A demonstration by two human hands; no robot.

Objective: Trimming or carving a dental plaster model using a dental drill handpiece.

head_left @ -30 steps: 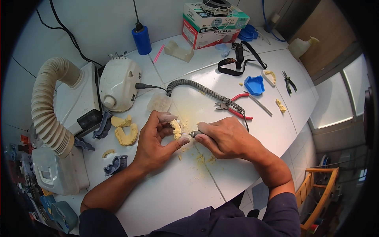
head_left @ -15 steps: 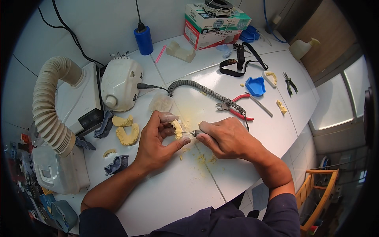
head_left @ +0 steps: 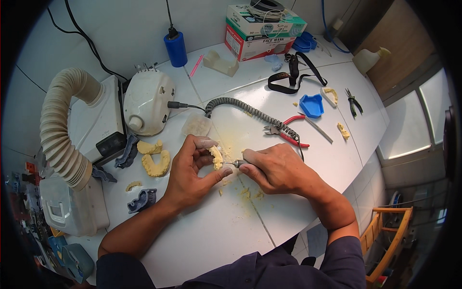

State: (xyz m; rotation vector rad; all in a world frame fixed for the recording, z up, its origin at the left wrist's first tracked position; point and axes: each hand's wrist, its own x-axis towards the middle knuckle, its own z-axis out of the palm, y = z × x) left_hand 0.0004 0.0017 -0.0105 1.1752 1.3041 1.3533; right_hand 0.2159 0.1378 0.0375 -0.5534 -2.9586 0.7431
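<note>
My left hand (head_left: 190, 168) pinches a small pale-yellow dental cast (head_left: 215, 158) between thumb and fingers over the white table. From the right, my right hand (head_left: 279, 169) grips a rotary handpiece (head_left: 237, 164), its thin metal bit touching or almost touching the cast's side. A coiled grey cord (head_left: 250, 110) runs toward that hand from a white control unit (head_left: 149, 103). Yellow shavings (head_left: 246, 193) and dust lie on the table below both hands. Left of my left hand rest a horseshoe-shaped yellow cast (head_left: 156, 164) and dark blue-grey impression pieces (head_left: 142, 200).
Red-handled cutters (head_left: 291, 131), a metal tool (head_left: 318, 130) and a blue mold (head_left: 312, 105) lie beyond my right hand. Black pliers (head_left: 353, 102) and a black strap (head_left: 296, 77) are farther back. A ribbed hose (head_left: 60, 125) arches at the left; stacked boxes (head_left: 262, 33) stand at the back.
</note>
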